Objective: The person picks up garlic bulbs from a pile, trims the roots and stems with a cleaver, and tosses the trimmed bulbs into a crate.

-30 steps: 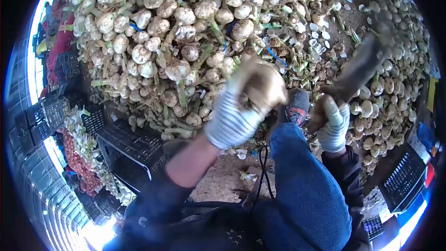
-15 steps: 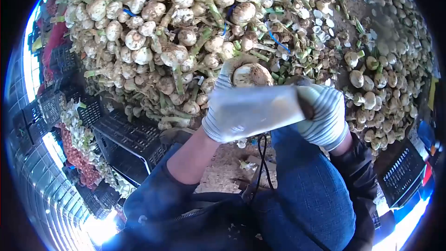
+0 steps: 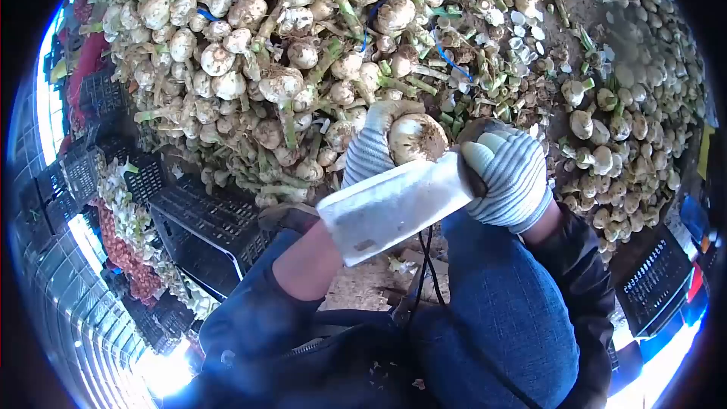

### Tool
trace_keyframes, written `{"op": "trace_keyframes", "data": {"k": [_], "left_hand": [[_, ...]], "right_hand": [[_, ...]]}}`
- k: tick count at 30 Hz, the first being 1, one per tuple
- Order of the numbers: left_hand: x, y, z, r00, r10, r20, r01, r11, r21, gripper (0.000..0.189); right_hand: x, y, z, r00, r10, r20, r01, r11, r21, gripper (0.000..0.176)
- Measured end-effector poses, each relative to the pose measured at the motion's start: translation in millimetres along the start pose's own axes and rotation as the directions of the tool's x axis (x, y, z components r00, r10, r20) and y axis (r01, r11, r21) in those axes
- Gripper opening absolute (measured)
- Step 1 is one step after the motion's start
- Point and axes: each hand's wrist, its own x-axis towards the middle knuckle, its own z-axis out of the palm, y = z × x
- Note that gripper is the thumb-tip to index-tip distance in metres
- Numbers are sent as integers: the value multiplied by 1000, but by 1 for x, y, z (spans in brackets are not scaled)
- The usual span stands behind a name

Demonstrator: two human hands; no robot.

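Note:
My left hand [image 3: 371, 153], in a striped work glove, grips a dirty white garlic bulb [image 3: 416, 138] just in front of my knee. My right hand [image 3: 509, 178], also gloved, holds the handle of a broad cleaver [image 3: 390, 207]. The flat blade lies across my left wrist, its edge against the underside of the bulb. Both hands are close together above my blue-jeaned leg [image 3: 500, 318].
A big heap of untrimmed garlic with green stalks [image 3: 280, 68] fills the ground ahead. Trimmed bulbs [image 3: 613, 151] lie to the right, with cut stalks and skins between. Black plastic crates [image 3: 204, 235] stand at left, another crate [image 3: 655, 288] at right, and a red mesh sack [image 3: 125, 265] far left.
One second ago the cleaver was raised to the right, away from the bulb. It swung down and left, and now its blade rests against the bulb in my left hand.

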Motion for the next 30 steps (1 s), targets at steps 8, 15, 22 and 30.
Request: {"op": "trace_keyframes", "data": {"k": [8, 15, 22, 30], "left_hand": [[-14, -2, 6, 922, 343, 182, -370, 918, 141, 73], [-3, 13, -12, 820, 493, 291, -571, 674, 468, 71], [5, -3, 0, 992, 122, 24, -81, 784, -615, 63], [-15, -1, 18, 999, 4, 37, 29, 510, -860, 73]], "right_hand": [[-51, 87, 19, 925, 379, -13, -379, 925, -10, 15], [-98, 86, 2, 826, 551, -122, -519, 826, 222, 15], [-32, 5, 5, 884, 461, -80, -326, 730, 600, 11], [-4, -6, 2, 820, 571, 32, -442, 598, 669, 15]]}}
